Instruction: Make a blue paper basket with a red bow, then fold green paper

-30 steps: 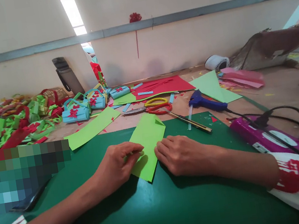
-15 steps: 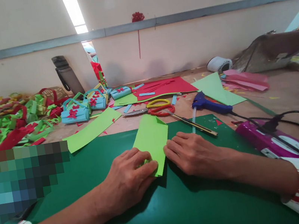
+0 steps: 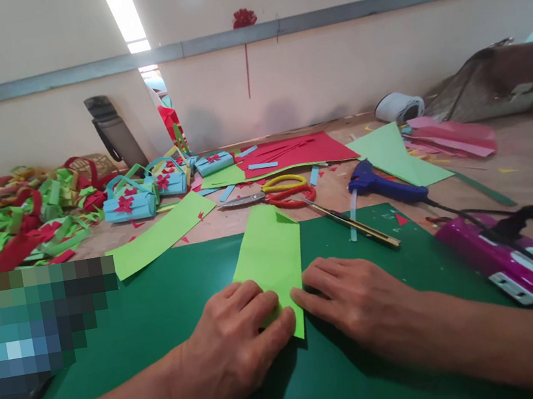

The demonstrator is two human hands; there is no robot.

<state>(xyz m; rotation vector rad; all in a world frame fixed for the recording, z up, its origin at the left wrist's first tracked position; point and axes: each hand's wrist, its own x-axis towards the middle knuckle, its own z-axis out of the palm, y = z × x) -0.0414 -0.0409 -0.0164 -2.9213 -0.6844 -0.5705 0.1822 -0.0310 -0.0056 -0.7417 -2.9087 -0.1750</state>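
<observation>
A light green paper strip [image 3: 266, 246] lies lengthwise on the green cutting mat [image 3: 169, 289], its far right corner folded in. My left hand [image 3: 241, 338] is closed over the near left part of the paper, thumb and fingers pressing it against the mat. At the right edge, my right hand [image 3: 356, 300] has its fingers bent together, with thumb and fingertips pinching or pressing the paper there. My hands hide part of the near end. Just beyond the strip are scissors [image 3: 289, 182] with red and yellow handles, and a utility knife [image 3: 351, 221].
A blue glue gun [image 3: 385, 184] and a purple power strip [image 3: 518, 254] with black cables lie to the right. Another green strip [image 3: 161, 235], small blue paper bags [image 3: 129, 206] and a heap of paper pieces [image 3: 22, 224] are left. Red sheets [image 3: 324, 148] lie behind.
The near end of the paper has come closer to me, and both hands have slid slightly nearer with it. The fold under my left fingers looks flatter. The view has shifted slightly.
</observation>
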